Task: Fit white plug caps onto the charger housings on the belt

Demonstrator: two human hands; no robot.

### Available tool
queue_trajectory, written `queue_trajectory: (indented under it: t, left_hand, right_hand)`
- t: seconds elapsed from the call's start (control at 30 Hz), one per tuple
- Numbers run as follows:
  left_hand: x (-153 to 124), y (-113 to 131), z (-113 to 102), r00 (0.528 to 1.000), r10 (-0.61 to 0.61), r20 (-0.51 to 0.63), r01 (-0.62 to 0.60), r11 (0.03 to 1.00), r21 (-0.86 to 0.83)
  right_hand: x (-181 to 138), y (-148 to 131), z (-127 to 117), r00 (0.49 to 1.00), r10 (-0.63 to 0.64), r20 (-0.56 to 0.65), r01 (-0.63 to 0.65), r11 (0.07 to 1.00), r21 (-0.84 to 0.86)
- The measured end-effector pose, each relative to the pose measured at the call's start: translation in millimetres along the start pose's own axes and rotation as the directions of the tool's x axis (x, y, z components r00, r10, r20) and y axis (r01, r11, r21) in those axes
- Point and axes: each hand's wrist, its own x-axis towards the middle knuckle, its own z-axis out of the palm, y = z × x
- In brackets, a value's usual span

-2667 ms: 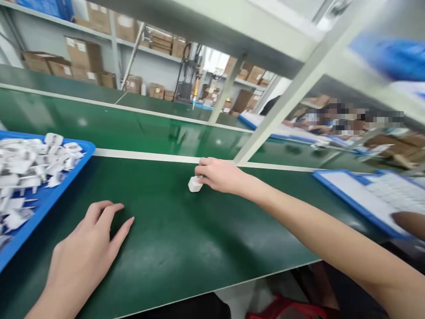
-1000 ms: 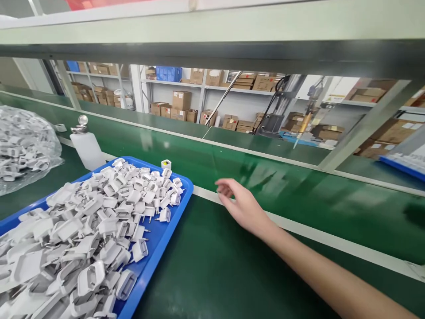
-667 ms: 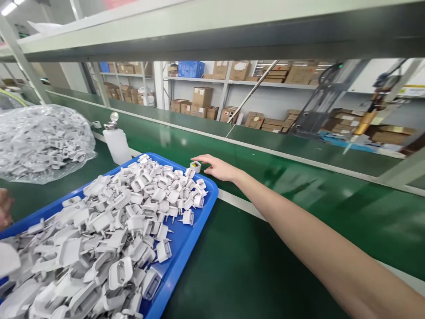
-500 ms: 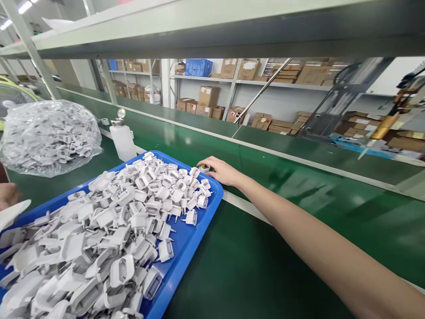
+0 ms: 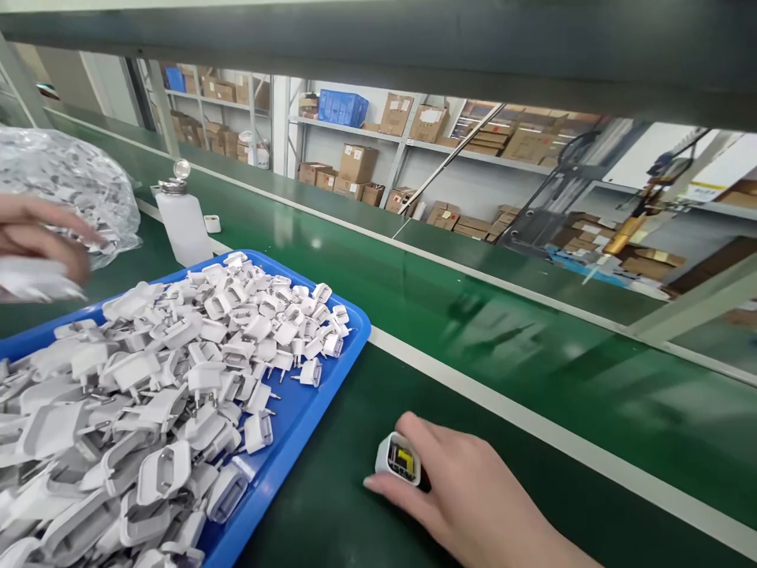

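Between the thumb and fingers of my right hand (image 5: 455,481) is a white charger housing (image 5: 384,457), its end uncovered, with a yellow part and dark circuitry inside. It is low over the green work surface, right of the blue tray (image 5: 319,422). At the left edge my left hand (image 5: 44,233), smeared by motion, holds a white plug cover (image 5: 35,278) with pins pointing right. Heaped in the tray are many loose white plug covers (image 5: 204,379) with metal pins.
Behind the left hand bulges a clear plastic bag (image 5: 112,181) of white parts. A white pump bottle (image 5: 183,225) stands behind the tray, beside another open charger housing (image 5: 211,224). A green conveyor belt (image 5: 414,288) runs beyond. Overhead is a shelf beam (image 5: 378,55).
My right hand has brought the charger housing from the belt's edge nearer and to the right of the tray. My left hand has come up further into view. The view has shifted right.
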Motion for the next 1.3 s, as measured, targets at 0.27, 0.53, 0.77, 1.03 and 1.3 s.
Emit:
queue_trajectory:
  t: [0.27,0.53,0.77,1.03,1.3]
  left_hand:
    - [82,8,-18,0.979,0.183,0.09,-0.183,0.983,-0.017]
    - [3,52,42,0.979,0.201,-0.016,-0.199,0.976,0.093]
    - [-52,88,75,0.981,0.16,0.109,-0.158,0.987,-0.032]
    - [-63,101,81,0.957,0.095,0.275,-0.061,0.99,-0.129]
    - [-36,130,83,0.866,0.03,0.5,-0.005,0.999,-0.052]
  right_hand:
    - [57,-47,-25,0.984,-0.131,-0.124,0.129,0.991,-0.029]
    - [127,-83,-7,0.977,-0.203,0.061,0.212,0.945,-0.248]
    - [33,-33,-48,0.985,-0.166,-0.038,0.162,0.984,-0.077]
    - [-80,69,-1,0.971,-0.201,-0.13,0.18,0.971,-0.155]
    - [-89,76,15,0.9,-0.404,-0.165,0.373,0.908,-0.192]
